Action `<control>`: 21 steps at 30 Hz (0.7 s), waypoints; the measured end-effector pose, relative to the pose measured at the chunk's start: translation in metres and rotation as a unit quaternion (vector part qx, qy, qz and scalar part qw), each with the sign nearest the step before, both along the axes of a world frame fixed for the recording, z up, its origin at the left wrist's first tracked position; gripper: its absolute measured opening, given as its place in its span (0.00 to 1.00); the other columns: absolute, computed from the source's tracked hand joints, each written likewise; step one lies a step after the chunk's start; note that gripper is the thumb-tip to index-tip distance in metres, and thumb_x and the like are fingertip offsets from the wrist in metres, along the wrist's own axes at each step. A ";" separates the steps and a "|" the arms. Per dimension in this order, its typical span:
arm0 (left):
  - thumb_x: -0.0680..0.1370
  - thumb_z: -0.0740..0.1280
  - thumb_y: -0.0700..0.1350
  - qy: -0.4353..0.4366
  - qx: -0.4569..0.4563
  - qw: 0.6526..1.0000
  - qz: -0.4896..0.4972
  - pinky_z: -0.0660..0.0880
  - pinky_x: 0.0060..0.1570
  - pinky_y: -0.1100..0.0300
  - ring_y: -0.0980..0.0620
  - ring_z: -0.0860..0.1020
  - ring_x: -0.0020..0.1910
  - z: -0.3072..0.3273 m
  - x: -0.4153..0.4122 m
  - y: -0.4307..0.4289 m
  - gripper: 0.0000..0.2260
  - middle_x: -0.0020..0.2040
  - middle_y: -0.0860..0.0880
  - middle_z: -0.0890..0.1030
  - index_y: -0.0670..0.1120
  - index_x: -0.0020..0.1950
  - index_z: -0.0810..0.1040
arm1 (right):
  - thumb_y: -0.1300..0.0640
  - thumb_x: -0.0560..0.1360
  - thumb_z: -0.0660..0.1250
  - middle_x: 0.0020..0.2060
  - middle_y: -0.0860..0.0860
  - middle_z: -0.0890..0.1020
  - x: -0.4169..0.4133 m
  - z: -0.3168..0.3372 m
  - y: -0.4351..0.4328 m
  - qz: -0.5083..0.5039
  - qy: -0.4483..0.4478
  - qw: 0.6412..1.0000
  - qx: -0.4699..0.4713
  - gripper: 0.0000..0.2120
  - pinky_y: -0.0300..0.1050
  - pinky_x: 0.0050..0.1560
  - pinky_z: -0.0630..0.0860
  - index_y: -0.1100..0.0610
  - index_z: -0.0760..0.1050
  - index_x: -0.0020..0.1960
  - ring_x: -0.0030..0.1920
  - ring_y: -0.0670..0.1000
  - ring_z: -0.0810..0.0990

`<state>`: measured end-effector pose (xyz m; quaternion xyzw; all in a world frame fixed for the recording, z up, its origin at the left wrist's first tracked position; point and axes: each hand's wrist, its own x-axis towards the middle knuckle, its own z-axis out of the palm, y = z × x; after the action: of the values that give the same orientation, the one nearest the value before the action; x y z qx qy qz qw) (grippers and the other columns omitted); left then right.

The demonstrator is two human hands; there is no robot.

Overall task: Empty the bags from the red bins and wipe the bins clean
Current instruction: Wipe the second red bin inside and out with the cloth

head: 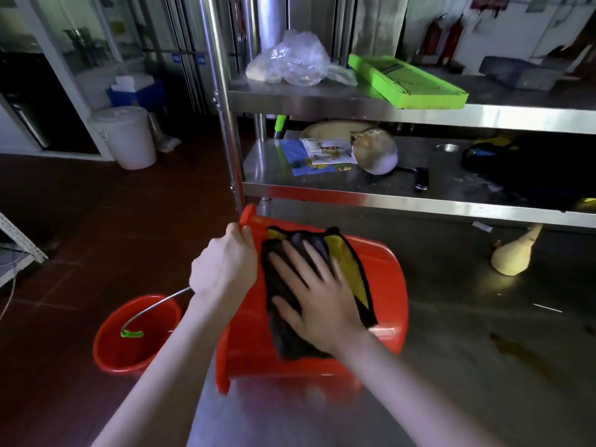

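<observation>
Two bare forearms reaching in from the bottom edge, over a steel tabletop (467,366). Right hand (317,295) spread flat, fingers apart, pressing a dark cloth (283,295) with a yellow underside against the outer wall of a red bin (383,285). Lying on its side on the tabletop, that bin, mouth turned left toward the tabletop's edge, rim hanging just past it. Left hand (225,262) clamped on the upper rim, fingers curled over the lip, thumb side facing the camera. Hands close together, nearly touching at the cloth's left edge. Slight motion blur on the right hand.

Down on the dark red floor, left of the tabletop, a second red bin (116,346) standing upright, nothing visible inside, wire handle (154,306) with a green grip tilted across its mouth.

Further right on the tabletop, a pale squash (512,258) lying well apart from the bin. Above, a steel shelf (403,196) carrying a printed packet (319,154) and a round pale vegetable (375,153) side by side. Top shelf: a crumpled clear plastic bag (290,59) beside a bright green slicer (406,83). Back left on the floor, a lidded white bucket (124,137).
</observation>
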<state>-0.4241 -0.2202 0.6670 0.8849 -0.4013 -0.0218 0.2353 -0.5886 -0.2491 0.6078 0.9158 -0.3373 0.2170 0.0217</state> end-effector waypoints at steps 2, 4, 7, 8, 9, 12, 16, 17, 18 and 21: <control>0.81 0.44 0.59 -0.002 -0.002 1.000 0.001 0.67 0.39 0.51 0.41 0.69 0.36 -0.002 0.000 0.003 0.19 0.34 0.49 0.69 0.52 0.52 0.71 | 0.38 0.80 0.51 0.78 0.47 0.59 -0.019 -0.017 0.012 -0.002 -0.031 1.000 0.000 0.28 0.59 0.74 0.58 0.45 0.56 0.78 0.78 0.55 0.55; 0.81 0.45 0.59 -0.002 -0.004 1.000 0.009 0.67 0.39 0.51 0.41 0.69 0.35 -0.005 -0.001 0.007 0.19 0.34 0.49 0.70 0.52 0.52 0.71 | 0.37 0.80 0.50 0.77 0.48 0.62 -0.017 -0.014 0.002 -0.032 -0.032 0.999 0.010 0.28 0.60 0.73 0.59 0.45 0.58 0.77 0.77 0.55 0.58; 0.81 0.45 0.59 0.001 -0.015 0.999 0.034 0.67 0.37 0.53 0.46 0.66 0.29 -0.008 -0.008 0.010 0.19 0.32 0.51 0.68 0.52 0.55 0.71 | 0.36 0.79 0.49 0.74 0.48 0.67 -0.007 0.007 -0.041 -0.112 -0.009 0.992 0.056 0.27 0.57 0.72 0.61 0.44 0.61 0.76 0.74 0.55 0.63; 0.81 0.45 0.59 0.000 -0.021 0.999 0.041 0.66 0.35 0.54 0.49 0.64 0.27 -0.009 -0.010 0.011 0.19 0.31 0.52 0.66 0.52 0.56 0.71 | 0.36 0.79 0.50 0.74 0.47 0.67 -0.008 0.014 -0.064 -0.137 -0.007 0.985 0.103 0.26 0.56 0.71 0.62 0.42 0.61 0.76 0.73 0.55 0.64; 0.81 0.45 0.59 -0.005 -0.026 0.998 0.049 0.64 0.33 0.56 0.51 0.62 0.26 -0.011 -0.012 0.013 0.20 0.31 0.53 0.66 0.52 0.57 0.71 | 0.39 0.80 0.52 0.74 0.47 0.66 -0.012 0.021 -0.088 -0.152 0.012 0.975 0.163 0.25 0.56 0.69 0.63 0.42 0.59 0.76 0.72 0.56 0.65; 0.81 0.43 0.60 -0.026 -0.034 0.997 0.068 0.62 0.30 0.57 0.52 0.62 0.25 -0.016 -0.017 0.018 0.21 0.29 0.53 0.66 0.53 0.57 0.71 | 0.54 0.80 0.53 0.76 0.50 0.59 -0.028 0.031 -0.137 -0.119 0.096 0.957 0.248 0.27 0.57 0.63 0.68 0.43 0.51 0.77 0.71 0.60 0.65; 0.81 0.43 0.60 -0.037 -0.022 0.995 0.094 0.66 0.35 0.52 0.51 0.61 0.25 -0.016 -0.019 0.011 0.22 0.29 0.51 0.65 0.52 0.58 0.71 | 0.41 0.81 0.47 0.73 0.47 0.68 -0.051 0.015 -0.122 -0.073 0.030 0.986 0.145 0.25 0.55 0.69 0.65 0.47 0.62 0.76 0.73 0.53 0.66; 0.81 0.43 0.60 -0.035 -0.021 0.994 0.097 0.66 0.35 0.52 0.50 0.61 0.25 -0.016 -0.018 0.009 0.22 0.30 0.51 0.65 0.52 0.58 0.71 | 0.40 0.81 0.50 0.73 0.47 0.68 -0.062 0.006 -0.107 -0.058 0.011 0.994 0.090 0.26 0.56 0.71 0.63 0.48 0.63 0.76 0.73 0.52 0.65; 0.81 0.43 0.61 -0.033 -0.020 0.994 0.098 0.66 0.35 0.52 0.50 0.61 0.25 -0.017 -0.017 0.009 0.22 0.30 0.51 0.66 0.52 0.57 0.71 | 0.41 0.81 0.52 0.74 0.48 0.67 -0.077 -0.008 -0.092 -0.029 -0.003 0.999 0.035 0.26 0.57 0.72 0.61 0.49 0.63 0.76 0.75 0.52 0.64; 0.80 0.44 0.62 -0.041 -0.035 0.996 0.071 0.67 0.34 0.54 0.47 0.67 0.26 -0.023 -0.020 0.023 0.19 0.31 0.50 0.69 0.55 0.57 0.69 | 0.43 0.80 0.59 0.77 0.51 0.61 -0.120 -0.048 -0.057 0.011 -0.041 0.999 -0.034 0.29 0.61 0.74 0.58 0.52 0.60 0.77 0.77 0.56 0.58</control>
<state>-0.4437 -0.1976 0.6441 0.9025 -0.3471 0.0454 0.2508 -0.7090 -0.3065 0.5598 0.9084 -0.3202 0.2662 0.0366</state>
